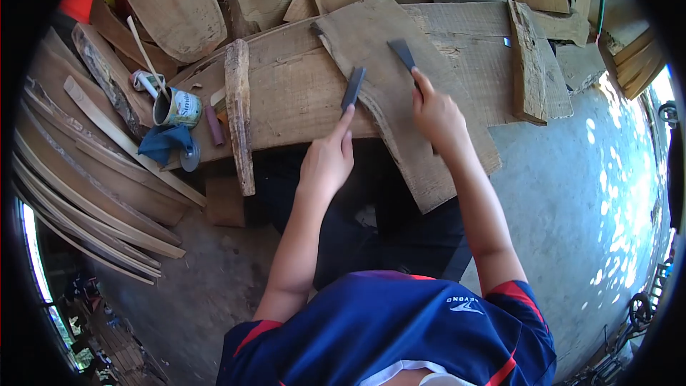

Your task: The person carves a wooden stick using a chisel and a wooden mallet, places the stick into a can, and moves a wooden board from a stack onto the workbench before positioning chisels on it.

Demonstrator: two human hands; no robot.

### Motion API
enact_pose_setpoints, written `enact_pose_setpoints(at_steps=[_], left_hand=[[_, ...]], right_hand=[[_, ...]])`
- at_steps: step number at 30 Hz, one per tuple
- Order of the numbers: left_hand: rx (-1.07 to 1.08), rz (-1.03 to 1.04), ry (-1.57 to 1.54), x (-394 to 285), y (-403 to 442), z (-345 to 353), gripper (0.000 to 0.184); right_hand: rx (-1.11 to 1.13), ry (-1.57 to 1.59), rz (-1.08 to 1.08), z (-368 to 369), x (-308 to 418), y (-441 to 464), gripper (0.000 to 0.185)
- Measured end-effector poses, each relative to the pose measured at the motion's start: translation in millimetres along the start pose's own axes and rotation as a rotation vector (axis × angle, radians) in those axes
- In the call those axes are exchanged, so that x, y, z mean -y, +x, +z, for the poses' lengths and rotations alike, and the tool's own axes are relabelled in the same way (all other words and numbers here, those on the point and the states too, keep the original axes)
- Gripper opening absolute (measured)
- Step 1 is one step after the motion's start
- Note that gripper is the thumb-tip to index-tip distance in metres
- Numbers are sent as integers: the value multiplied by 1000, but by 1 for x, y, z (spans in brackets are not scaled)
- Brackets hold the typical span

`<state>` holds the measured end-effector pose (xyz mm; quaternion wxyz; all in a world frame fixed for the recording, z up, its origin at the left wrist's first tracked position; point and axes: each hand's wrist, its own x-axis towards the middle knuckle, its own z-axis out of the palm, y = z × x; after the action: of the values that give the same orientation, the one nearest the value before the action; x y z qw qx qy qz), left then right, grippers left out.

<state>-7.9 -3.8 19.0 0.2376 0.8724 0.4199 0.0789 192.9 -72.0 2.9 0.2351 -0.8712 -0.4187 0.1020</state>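
My left hand (327, 159) is closed around the lower end of a dark flat bar (354, 87), its index finger stretched along it. In my right hand (437, 120) is a putty knife (402, 54), its wide dark blade pointing up and left over a wooden board (429, 86). That board lies aslant across a longer plank (286, 75), and its lower end juts out past the plank's front edge. The bar's tip is beside the board's rough left edge. Most of both handles is hidden by my fingers.
A can (179, 109) with sticks in it stands at the left, beside a blue cloth (163, 143). Bark-edged wood strips (240, 114) (527, 64) lie across the plank on both sides. Curved boards (107, 186) are stacked at far left; more boards lean at the back.
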Motion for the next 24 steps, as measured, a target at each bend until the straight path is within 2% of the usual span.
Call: enact_pose_setpoints(at_steps=[5, 7, 8, 14, 16, 19, 21, 22, 24], left_hand=[[38, -112, -240, 7, -47, -11, 47], [-175, -31, -231, 26, -50, -2, 47], [-157, -149, -214, 27, -49, -10, 48], [-509, -112, -69, 89, -7, -8, 46], [-548, -178, -110, 91, 5, -14, 46], [-612, -187, 82, 107, 16, -3, 48], [-715, -111, 327, 86, 8, 1, 49], [-723, 1, 297, 74, 2, 3, 49], [-643, 197, 15, 42, -9, 15, 39]], right_hand=[[-16, 2, -16, 8, 21, 83, 40], [-43, -2, -43, 14, 20, 90, 40], [-47, -1, -47, 15, 20, 86, 40], [-39, 33, 10, 1, 7, -14, 40], [-42, 52, 28, 1, 2, -53, 42], [9, 99, 100, -4, 5, -93, 47], [60, 110, 116, -6, 9, -103, 52], [67, 190, 92, -1, 9, -105, 55], [114, 317, 57, 1, 12, -104, 62]])
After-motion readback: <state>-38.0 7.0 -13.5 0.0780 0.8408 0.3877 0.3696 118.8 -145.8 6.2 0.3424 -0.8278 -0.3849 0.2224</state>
